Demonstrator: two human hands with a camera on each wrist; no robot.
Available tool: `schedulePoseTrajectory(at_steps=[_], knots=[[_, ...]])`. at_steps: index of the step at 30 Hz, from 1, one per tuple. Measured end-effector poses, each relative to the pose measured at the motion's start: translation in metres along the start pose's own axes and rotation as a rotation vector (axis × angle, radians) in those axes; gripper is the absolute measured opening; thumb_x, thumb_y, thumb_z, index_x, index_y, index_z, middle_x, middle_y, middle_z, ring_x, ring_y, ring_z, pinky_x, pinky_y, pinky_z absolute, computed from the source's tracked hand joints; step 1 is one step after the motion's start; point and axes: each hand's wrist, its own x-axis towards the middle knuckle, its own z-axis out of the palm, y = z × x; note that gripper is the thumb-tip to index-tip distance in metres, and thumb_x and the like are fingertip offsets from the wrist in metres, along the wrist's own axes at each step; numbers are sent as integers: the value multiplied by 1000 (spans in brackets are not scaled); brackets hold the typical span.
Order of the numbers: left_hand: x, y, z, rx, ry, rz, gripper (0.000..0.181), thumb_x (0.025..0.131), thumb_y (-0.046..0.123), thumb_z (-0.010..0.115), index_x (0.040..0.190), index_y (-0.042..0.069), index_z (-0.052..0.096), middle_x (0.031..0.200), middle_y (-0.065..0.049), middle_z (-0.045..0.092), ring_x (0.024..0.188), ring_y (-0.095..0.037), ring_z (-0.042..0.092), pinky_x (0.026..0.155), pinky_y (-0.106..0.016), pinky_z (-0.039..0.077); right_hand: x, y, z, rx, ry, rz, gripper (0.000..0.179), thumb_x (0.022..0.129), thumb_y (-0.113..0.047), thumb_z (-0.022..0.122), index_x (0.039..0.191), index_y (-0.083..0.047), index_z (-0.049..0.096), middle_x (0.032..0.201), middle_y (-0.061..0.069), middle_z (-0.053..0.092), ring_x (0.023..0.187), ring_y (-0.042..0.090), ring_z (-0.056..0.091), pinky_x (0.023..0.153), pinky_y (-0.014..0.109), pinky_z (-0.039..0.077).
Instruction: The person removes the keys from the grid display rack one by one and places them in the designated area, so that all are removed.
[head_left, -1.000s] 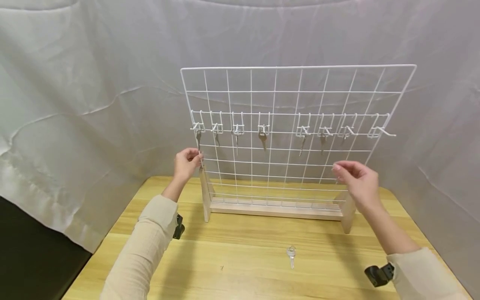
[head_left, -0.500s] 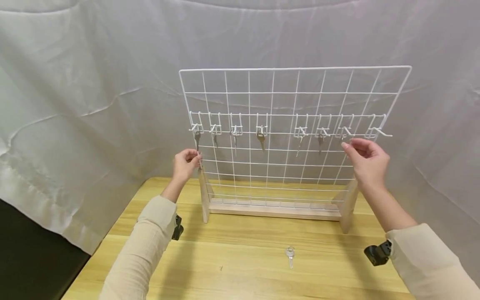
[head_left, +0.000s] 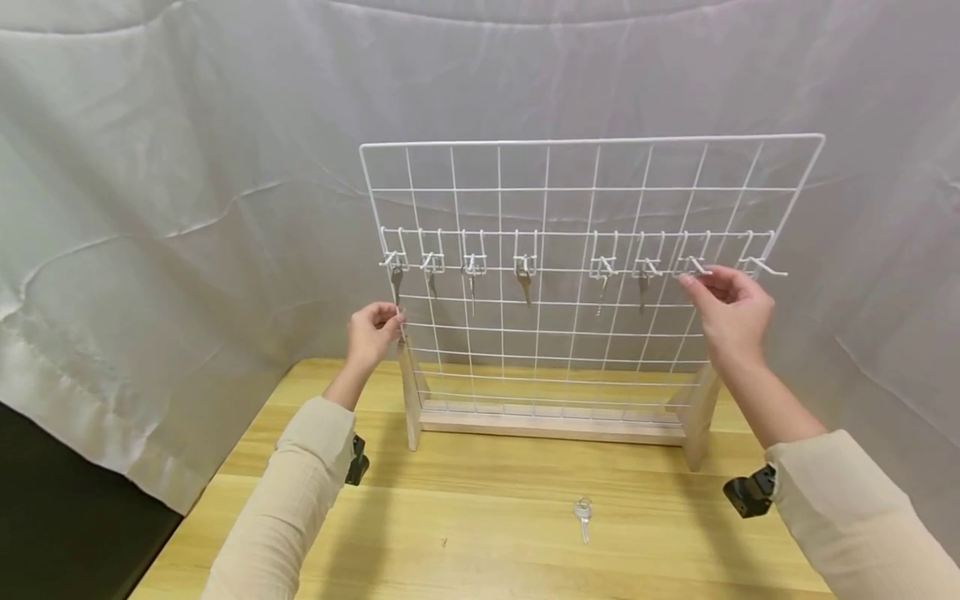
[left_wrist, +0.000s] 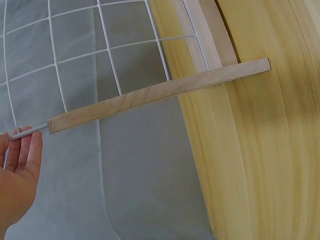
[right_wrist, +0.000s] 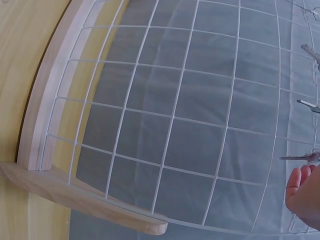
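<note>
A white wire grid panel [head_left: 592, 140] stands in a wooden stand [head_left: 555, 427]. With thumb and fingertips, my left hand [head_left: 370, 335] grips the grid's left edge wire just above the wooden side piece [left_wrist: 160, 94]. My right hand [head_left: 738, 317] is raised to the second hook from the right, thumb and index finger pinching at the key that hangs there. This key [right_wrist: 294, 158] sticks out above the fingers in the right wrist view; the head view hides it behind the hand. Other keys, such as a brass-coloured key [head_left: 524, 286], hang along the hook row.
A silver key [head_left: 582, 521] with a ring lies on the wooden table [head_left: 480, 575] in front of the stand. The rightmost hook [head_left: 767, 267] bears no key and juts out beside my right hand. Grey cloth [head_left: 225, 125] surrounds the table behind and at the sides.
My right hand has risen from below the hooks, moving slightly right, to the key on the second hook from the right. My left hand keeps its grip on the grid's edge.
</note>
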Motion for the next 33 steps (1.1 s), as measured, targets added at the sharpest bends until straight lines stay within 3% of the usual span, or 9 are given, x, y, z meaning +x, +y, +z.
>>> schedulePoseTrajectory(at_steps=[10,24,33], knots=[[1,1,1,10,-3,4,20,90,2,56,105,-11,58,110,-29,62,97,-35,63,75,-20,57,2,-1,1,154,4,49,25,75,10,68,67,-13,65,64,-8,65,57,0,59,50,8,50],[-2,0,-2,8,9,5,20,90,2,57,104,-12,58,111,-29,62,93,-29,64,74,-20,58,0,-8,-2,106,6,-2,19,79,7,65,69,-9,67,59,-9,67,52,1,61,50,9,51],[-2,1,0,9,8,17,20,90,2,57,104,-12,59,109,-30,62,97,-37,63,70,-14,56,-4,-14,-8,139,-12,-8,22,78,9,65,67,-10,69,60,-7,68,50,3,61,50,11,52]])
